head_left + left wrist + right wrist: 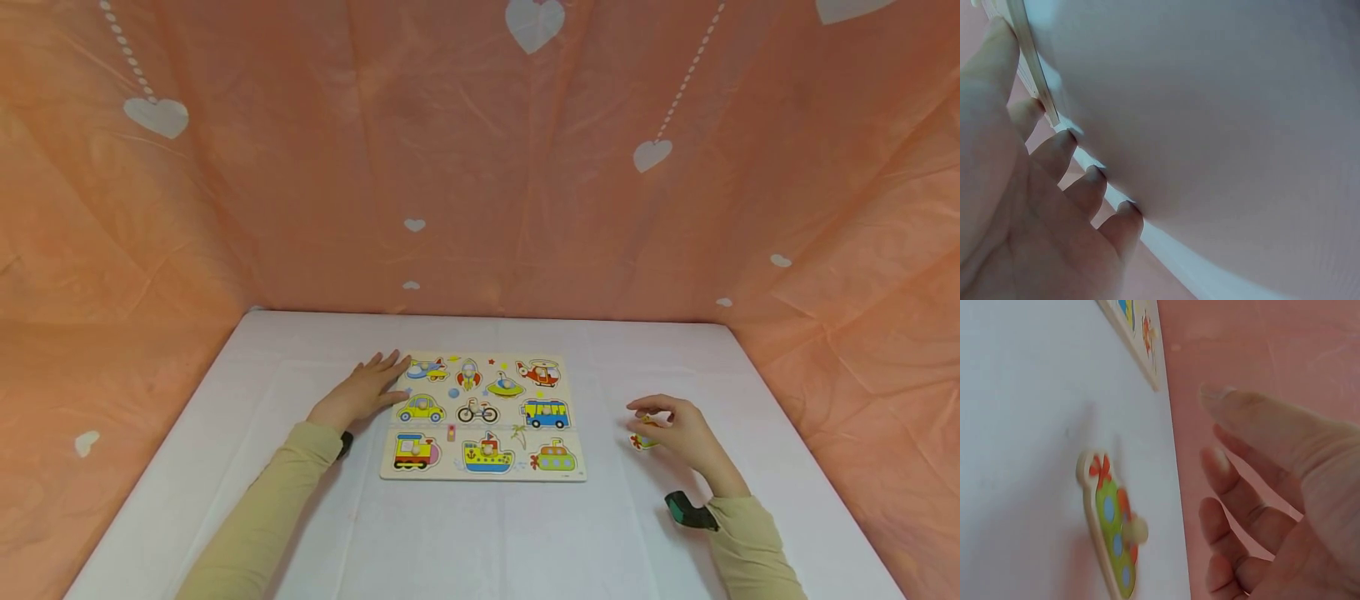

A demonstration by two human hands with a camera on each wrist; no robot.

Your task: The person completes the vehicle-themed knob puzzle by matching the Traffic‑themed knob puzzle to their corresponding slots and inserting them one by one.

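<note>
A wooden peg puzzle board (pixel 480 479) with vehicle pictures lies on the white table. My left hand (pixel 358 390) is at its upper left edge, thumb and index fingertip touching it, the other fingers spread over the table. My right hand (pixel 684 429) hovers to the right of the board with fingers loosely bent and nothing between them. Below it lies a green submarine puzzle piece (pixel 1110 515) with a red propeller and a round wooden knob (pixel 1138 530). The right fingertips are apart from the knob. In the head view the hand partly covers this piece.
On the board, knobbed pieces such as the blue bus (pixel 546 413) and the ship (pixel 487 454) sit in place. A submarine picture (pixel 553 455) shows at its lower right corner. Pink cloth (pixel 480 183) with white hearts walls off the table's back and sides.
</note>
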